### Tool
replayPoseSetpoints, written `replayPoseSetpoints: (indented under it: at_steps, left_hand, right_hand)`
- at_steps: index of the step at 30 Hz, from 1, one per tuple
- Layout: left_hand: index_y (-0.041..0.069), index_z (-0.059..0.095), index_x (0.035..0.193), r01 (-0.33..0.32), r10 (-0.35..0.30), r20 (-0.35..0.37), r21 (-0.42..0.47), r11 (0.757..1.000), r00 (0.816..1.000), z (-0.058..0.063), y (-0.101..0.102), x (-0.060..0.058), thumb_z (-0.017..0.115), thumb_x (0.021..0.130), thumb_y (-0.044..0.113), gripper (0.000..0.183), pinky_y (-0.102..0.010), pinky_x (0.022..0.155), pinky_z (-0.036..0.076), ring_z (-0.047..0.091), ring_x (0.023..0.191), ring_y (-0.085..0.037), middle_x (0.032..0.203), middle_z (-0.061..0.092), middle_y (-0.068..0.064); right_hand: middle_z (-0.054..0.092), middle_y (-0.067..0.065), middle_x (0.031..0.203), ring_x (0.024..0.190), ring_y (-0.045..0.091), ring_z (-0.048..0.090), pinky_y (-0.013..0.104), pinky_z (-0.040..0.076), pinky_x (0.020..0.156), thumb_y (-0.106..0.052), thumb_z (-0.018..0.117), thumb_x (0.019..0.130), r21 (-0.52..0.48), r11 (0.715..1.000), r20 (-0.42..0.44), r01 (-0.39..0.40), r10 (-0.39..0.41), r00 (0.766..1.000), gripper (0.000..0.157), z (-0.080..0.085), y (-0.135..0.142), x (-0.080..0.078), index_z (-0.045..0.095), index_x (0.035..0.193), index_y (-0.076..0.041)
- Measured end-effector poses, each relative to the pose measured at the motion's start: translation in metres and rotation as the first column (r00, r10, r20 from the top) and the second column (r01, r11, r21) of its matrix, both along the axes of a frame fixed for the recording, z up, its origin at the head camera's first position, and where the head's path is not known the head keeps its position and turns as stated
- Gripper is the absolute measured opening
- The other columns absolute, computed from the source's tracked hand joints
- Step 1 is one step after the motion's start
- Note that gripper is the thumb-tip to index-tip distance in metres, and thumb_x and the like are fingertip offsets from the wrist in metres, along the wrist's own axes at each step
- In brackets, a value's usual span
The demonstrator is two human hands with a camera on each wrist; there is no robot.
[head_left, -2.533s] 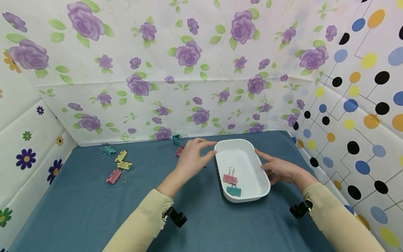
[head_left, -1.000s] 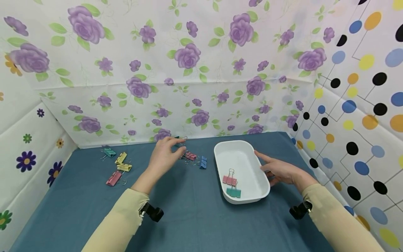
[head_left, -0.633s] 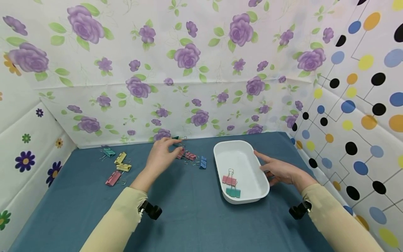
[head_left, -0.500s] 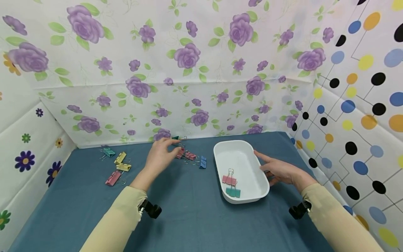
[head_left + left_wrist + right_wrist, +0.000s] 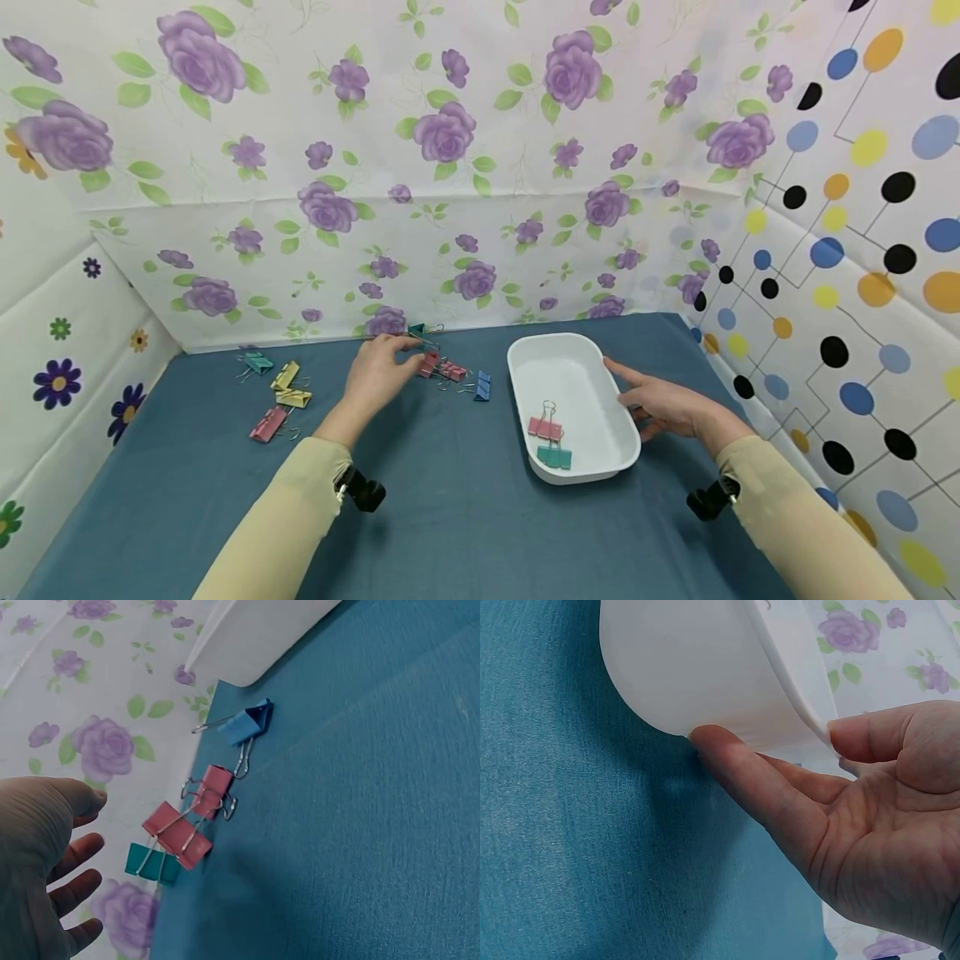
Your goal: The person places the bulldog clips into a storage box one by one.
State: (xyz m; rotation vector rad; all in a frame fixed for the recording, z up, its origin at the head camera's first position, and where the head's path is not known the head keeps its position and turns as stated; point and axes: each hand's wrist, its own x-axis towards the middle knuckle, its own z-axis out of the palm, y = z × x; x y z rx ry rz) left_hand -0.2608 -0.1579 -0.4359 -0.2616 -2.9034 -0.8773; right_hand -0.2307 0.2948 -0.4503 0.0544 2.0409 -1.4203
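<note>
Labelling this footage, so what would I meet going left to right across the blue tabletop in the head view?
Group of four clips, left hand, two pink clips, blue clip, white tray, right hand.

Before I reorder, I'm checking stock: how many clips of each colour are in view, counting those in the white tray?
Pink clips: 4
Teal clips: 3
Yellow clips: 2
Blue clip: 1
Total: 10
</note>
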Motion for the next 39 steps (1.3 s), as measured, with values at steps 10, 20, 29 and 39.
replayPoseSetpoints:
  at_steps: [10,20,29,39]
  left_hand:
    - [0.016,0.067,0.138,-0.008,0.012,0.060,-0.060,0.998,0.998,-0.013,0.001,-0.009,0.066,0.102,0.033,0.040,-0.062,0.099,0.045,0.048,0.130,-0.045,0.135,0.060,-0.014]
    - [0.015,0.063,0.142,-0.025,0.033,0.130,-0.067,0.997,0.991,-0.023,0.005,-0.018,0.064,0.102,0.032,0.043,-0.056,0.091,0.049,0.053,0.126,-0.042,0.140,0.059,-0.014]
    - [0.015,0.063,0.142,-0.025,0.031,0.130,-0.049,0.998,0.991,-0.026,0.009,-0.021,0.063,0.103,0.029,0.041,-0.049,0.082,0.051,0.061,0.112,-0.034,0.136,0.061,-0.012]
    - [0.015,0.070,0.132,-0.041,0.046,0.100,-0.054,0.998,0.994,-0.031,0.012,-0.022,0.065,0.102,0.029,0.034,-0.041,0.067,0.050,0.062,0.092,-0.027,0.126,0.066,-0.011]
  right_hand:
    - [0.011,0.025,0.166,0.125,0.044,0.056,0.051,0.059,0.076,-0.018,0.046,0.110,0.018,1.000,-0.003,-0.001,0.001,1.000,0.073,0.001,-0.001,0.001,0.004,0.164,-0.042]
    - [0.012,0.026,0.165,0.125,0.044,0.057,0.052,0.059,0.078,-0.017,0.046,0.110,0.010,1.000,-0.001,0.000,0.000,1.000,0.073,0.000,0.000,0.000,0.004,0.164,-0.042]
    - [0.012,0.026,0.165,0.118,0.039,0.061,0.052,0.060,0.077,-0.017,0.046,0.110,0.011,1.000,-0.010,0.003,-0.002,1.000,0.073,0.001,-0.001,0.001,0.004,0.165,-0.041]
    - [0.012,0.026,0.165,0.114,0.037,0.064,0.052,0.060,0.077,-0.017,0.045,0.110,0.005,1.000,-0.019,-0.005,0.005,1.000,0.073,0.001,0.000,0.002,0.003,0.165,-0.040]
